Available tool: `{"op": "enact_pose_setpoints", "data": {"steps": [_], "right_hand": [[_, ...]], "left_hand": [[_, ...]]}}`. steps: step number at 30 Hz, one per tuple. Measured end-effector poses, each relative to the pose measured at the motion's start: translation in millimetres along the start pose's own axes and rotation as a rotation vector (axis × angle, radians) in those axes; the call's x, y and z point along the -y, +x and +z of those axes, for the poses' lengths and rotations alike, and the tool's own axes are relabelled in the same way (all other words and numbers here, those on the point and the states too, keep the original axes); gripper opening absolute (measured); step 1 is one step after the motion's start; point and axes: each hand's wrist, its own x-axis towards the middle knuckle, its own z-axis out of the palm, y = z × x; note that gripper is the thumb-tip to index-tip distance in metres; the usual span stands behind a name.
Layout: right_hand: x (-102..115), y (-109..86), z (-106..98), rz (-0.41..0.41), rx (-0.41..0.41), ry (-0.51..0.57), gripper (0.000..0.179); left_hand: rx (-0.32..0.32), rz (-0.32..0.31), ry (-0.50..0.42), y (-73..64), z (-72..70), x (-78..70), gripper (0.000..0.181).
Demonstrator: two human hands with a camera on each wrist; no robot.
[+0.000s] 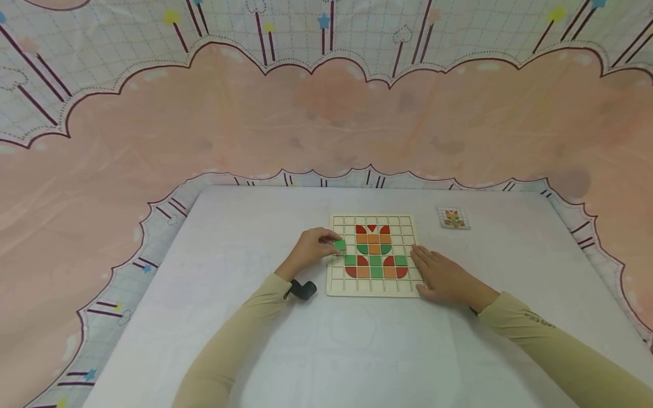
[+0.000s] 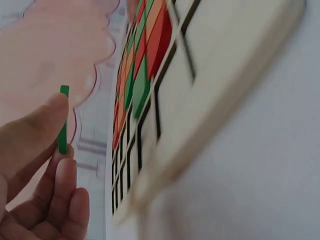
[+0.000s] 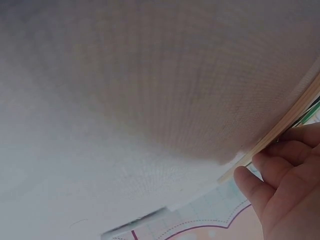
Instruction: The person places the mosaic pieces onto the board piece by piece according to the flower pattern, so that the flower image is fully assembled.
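Over the left edge of a pale wooden grid board [image 1: 336, 288], my left hand [image 1: 308, 249] pinches a small green square tile [image 1: 339, 245] between thumb and fingers. In the left wrist view the tile [image 2: 62, 141] is seen edge-on, held apart from the board. Red, orange and green tiles form a flower shape in the middle of the grid, with green squares at both sides of the stem. My right hand [image 1: 449, 277] rests along the board's right edge, its fingers extended and touching the rim; the thumb lies near the lower right corner.
A small card [image 1: 453, 218] printed with a similar flower on a grid lies beyond the board to the right. The white table [image 1: 245, 351] ends at a patterned cloth backdrop [image 1: 326, 130]. A black device [image 1: 304, 290] is strapped to my left wrist.
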Motion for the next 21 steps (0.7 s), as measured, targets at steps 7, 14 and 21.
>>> {"op": "enact_pose_setpoints", "data": {"steps": [7, 14, 21], "right_hand": [[0.0, -0.4, -0.6, -0.001, -0.007, -0.007, 0.073], [-1.7, 0.8, 1.1, -0.006, 0.003, -0.023, 0.073], [-0.7, 0.8, 2.0, -0.005, -0.005, -0.009, 0.073]], "left_hand": [[0.076, 0.042, -0.021, -15.1, 29.0, -18.4, 0.027], [0.137, 0.137, 0.004, -22.4, 51.8, -27.6, 0.029], [0.168, 0.191, 0.12, -22.4, 63.2, -36.2, 0.03]]}}
